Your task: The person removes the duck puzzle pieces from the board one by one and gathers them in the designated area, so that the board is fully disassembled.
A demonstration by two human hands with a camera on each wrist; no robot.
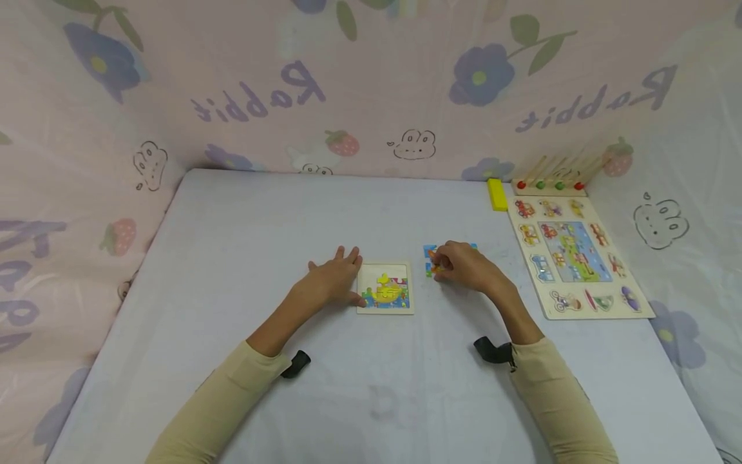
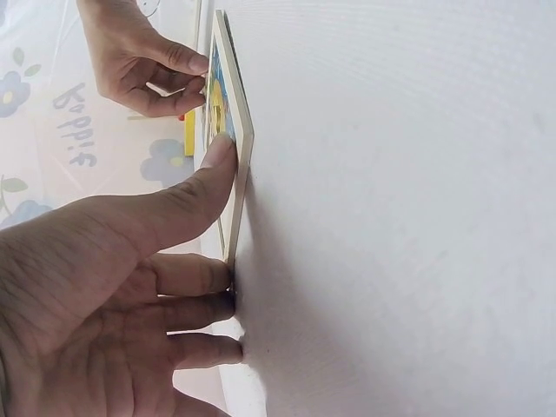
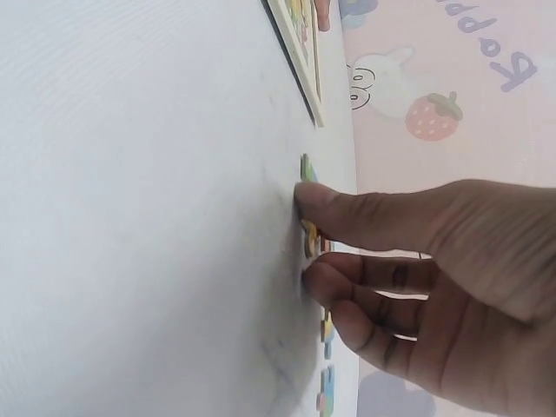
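A small square jigsaw tray point(image 1: 385, 269) with a pale wooden rim lies on the table, partly filled with a yellow picture over blue. My left hand point(image 1: 327, 281) is at its left side, fingers spread, the thumb point(image 2: 221, 151) resting on the rim and fingertips touching the edge. To the right of the tray, my right hand point(image 1: 468, 265) bends over loose, colourful jigsaw pieces point(image 1: 428, 252) and hides some. Its thumb and index finger pinch an orange-yellow jigsaw piece point(image 3: 310, 238) low at the table surface. More pieces point(image 3: 327, 391) lie beyond the fingers.
At the right lies a larger wooden picture board point(image 1: 533, 293) with vehicle pieces. Behind it stand a wooden rack point(image 1: 547, 188) with slanted rods and red and green beads, and a yellow block point(image 1: 496, 194). Printed curtains point(image 1: 371, 84) enclose the white table point(image 1: 261, 219).
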